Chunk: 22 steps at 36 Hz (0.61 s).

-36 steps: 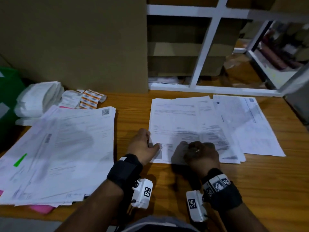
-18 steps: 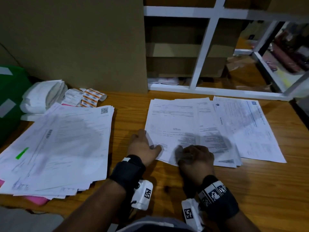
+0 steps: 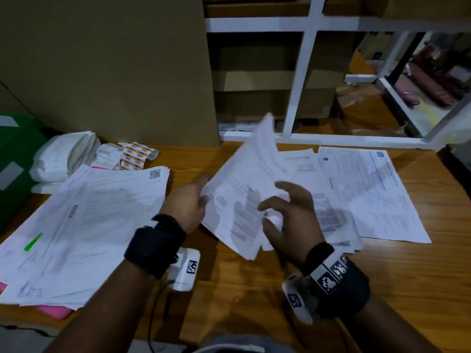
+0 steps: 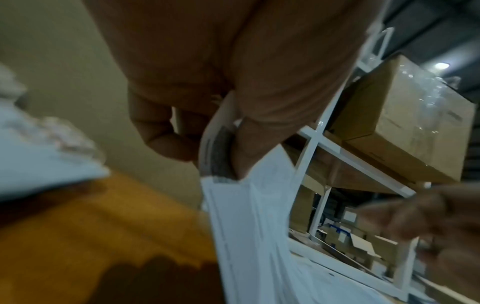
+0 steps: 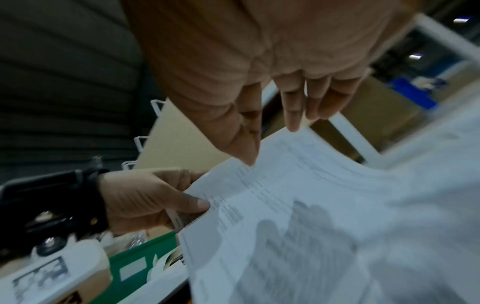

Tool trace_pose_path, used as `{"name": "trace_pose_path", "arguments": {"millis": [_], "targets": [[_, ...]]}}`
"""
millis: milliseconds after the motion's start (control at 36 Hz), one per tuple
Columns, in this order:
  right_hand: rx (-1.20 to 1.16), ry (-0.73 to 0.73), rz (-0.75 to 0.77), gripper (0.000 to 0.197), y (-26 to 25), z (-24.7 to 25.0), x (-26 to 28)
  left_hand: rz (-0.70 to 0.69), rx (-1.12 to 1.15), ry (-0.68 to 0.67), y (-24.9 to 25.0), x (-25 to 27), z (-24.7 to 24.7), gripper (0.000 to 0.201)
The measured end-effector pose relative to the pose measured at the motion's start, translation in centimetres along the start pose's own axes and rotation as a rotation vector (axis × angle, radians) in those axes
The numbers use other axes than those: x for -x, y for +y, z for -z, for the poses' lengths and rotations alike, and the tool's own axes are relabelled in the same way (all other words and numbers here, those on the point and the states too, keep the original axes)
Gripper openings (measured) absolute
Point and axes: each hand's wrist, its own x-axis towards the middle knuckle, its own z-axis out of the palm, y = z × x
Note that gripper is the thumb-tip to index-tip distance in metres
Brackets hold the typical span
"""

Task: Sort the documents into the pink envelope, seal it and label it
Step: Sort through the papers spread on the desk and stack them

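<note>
Wooden tabletop (image 3: 254,289) before white shelving: left hand (image 3: 187,202) pinches left edge of thin floppy white printed paper sheaf (image 3: 239,200) lifted mid-scene, right hand (image 3: 290,220) loose-fingered, gripping nothing; likely light, slippery, best supported at both edges.

No print legible from my feed. Sheets on the bench (image 3: 229,289) carry blurred text lines; the left stack's top sheet (image 3: 107,215) bears a QR code (image 3: 155,173), unreadable. Black-and-white square markers sit on both wrist cameras (image 3: 191,266). No words or numbers I can make out.
</note>
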Motion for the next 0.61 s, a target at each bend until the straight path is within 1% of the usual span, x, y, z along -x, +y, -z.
{"name": "trace_pose_path", "arguments": {"millis": [56,111,167,222,278,306,361,389,417,444,472,528,555,583,611], "targets": [[0.091,0.037,0.17,0.019,-1.5,1.0,-1.5,-0.082,-0.068,0.011,-0.2,-0.3,2.1,0.04],[0.203,0.006,0.296,0.019,-3.3,2.1,-2.9,-0.147,-0.104,0.035,0.1,-0.2,4.2,0.035],[0.327,-0.049,0.375,0.015,-5.1,3.3,-4.2,-0.227,-0.098,0.066,0.5,0.0,5.9,0.032],[0.434,-0.13,0.396,0.015,-6.3,4.0,-5.7,-0.324,-0.049,0.173,0.5,-0.1,6.9,0.025],[0.398,-0.168,0.373,0.025,-6.5,4.3,-6.9,-0.362,0.016,0.349,0.2,-0.4,7.3,0.042],[0.322,-0.151,0.355,0.03,-6.4,4.5,-7.3,-0.339,0.053,0.449,-0.1,-0.6,7.2,0.049],[0.164,-0.017,0.305,0.032,-5.9,5.1,-7.9,-0.265,0.138,0.616,-0.9,-0.8,6.7,0.061],[0.076,0.073,0.27,0.031,-5.4,5.4,-8.0,-0.215,0.217,0.651,-1.4,-0.8,6.2,0.069],[-0.025,0.142,0.213,0.029,-4.7,5.7,-7.9,-0.154,0.313,0.652,-2.0,-0.7,5.7,0.076],[-0.125,0.18,0.14,0.029,-4.0,5.9,-7.8,-0.093,0.409,0.623,-2.7,-0.5,5.1,0.081],[-0.209,0.195,0.068,0.028,-3.2,6.0,-7.7,-0.03,0.506,0.571,-3.3,-0.3,4.4,0.084],[-0.31,0.197,-0.026,0.027,-1.3,5.5,-7.4,0.108,0.729,0.404,-3.9,0.3,2.9,0.083],[-0.331,0.194,-0.049,0.027,-0.3,5.1,-7.0,0.173,0.854,0.307,-3.9,0.5,2.1,0.078],[-0.343,0.191,-0.059,0.026,0.5,4.4,-6.5,0.222,0.967,0.218,-3.8,0.7,1.3,0.067],[-0.342,0.183,-0.064,0.026,1.2,3.7,-6.0,0.246,1.04,0.15,-3.6,0.9,0.4,0.052]]}}
